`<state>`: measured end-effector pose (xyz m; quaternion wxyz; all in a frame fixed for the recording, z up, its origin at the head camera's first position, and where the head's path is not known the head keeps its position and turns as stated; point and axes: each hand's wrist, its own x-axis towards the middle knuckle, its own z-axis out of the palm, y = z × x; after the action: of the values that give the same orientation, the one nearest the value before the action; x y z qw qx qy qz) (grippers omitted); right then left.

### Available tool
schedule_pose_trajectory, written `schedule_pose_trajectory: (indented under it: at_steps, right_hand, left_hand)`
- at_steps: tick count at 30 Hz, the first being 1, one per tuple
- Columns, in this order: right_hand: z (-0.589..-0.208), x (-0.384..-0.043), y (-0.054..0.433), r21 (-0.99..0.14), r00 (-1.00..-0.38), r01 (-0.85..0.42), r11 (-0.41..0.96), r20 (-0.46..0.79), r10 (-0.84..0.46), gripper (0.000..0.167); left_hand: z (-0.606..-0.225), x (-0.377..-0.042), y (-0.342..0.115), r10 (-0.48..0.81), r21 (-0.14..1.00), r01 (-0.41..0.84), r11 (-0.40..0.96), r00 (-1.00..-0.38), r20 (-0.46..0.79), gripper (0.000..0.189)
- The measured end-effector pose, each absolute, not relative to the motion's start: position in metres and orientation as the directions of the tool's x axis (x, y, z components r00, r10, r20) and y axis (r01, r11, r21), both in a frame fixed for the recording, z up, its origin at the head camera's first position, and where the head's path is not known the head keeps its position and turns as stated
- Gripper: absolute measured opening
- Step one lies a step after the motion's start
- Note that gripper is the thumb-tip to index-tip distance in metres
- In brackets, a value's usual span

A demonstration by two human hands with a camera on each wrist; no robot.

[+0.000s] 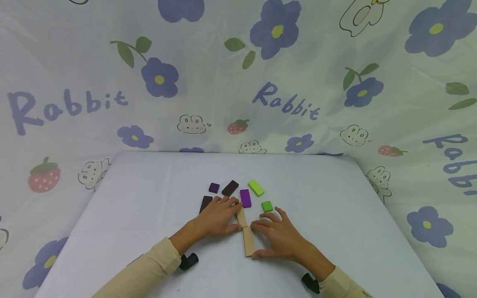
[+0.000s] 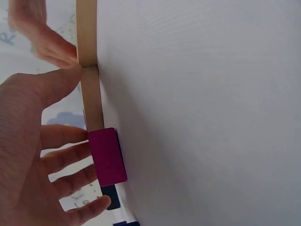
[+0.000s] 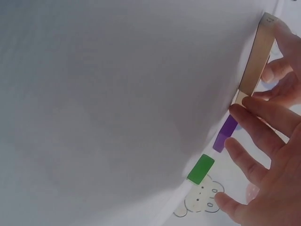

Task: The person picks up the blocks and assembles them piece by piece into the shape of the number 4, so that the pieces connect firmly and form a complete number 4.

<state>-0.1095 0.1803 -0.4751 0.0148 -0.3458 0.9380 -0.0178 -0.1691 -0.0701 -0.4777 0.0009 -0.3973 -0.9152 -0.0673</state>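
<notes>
Two plain wooden blocks lie end to end in the head view, a far one [image 1: 242, 217] and a near one [image 1: 248, 241]. My left hand [image 1: 220, 215] holds the far block between thumb and index finger, the thumb beside the joint in the left wrist view. My right hand [image 1: 279, 236] spans the near block, its thumb at the near end and index fingertip by the joint. A purple block [image 1: 245, 198] lies just past the far wooden block. Partly hidden behind the left hand is a dark brown block [image 1: 205, 203].
Farther back lie a small dark purple block [image 1: 214, 188], another dark brown block [image 1: 230, 188] and a lime block [image 1: 256, 187]. A small green block [image 1: 267, 206] sits near the right fingertips. White cloth covers the table [image 1: 149, 186], and a printed curtain [image 1: 216, 82] hangs behind it.
</notes>
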Motion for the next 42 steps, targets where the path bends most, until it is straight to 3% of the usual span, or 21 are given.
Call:
schedule_pose_trajectory:
  at_steps: [42]
  right_hand:
    - [-0.4761,-0.1048,0.1711,-0.017,-0.73,-0.683,0.73,0.025,-0.683,0.081]
  left_hand:
    - [-0.4742,-0.167,-0.0675,0.743,0.087,0.745,0.661,-0.666,0.061,0.059]
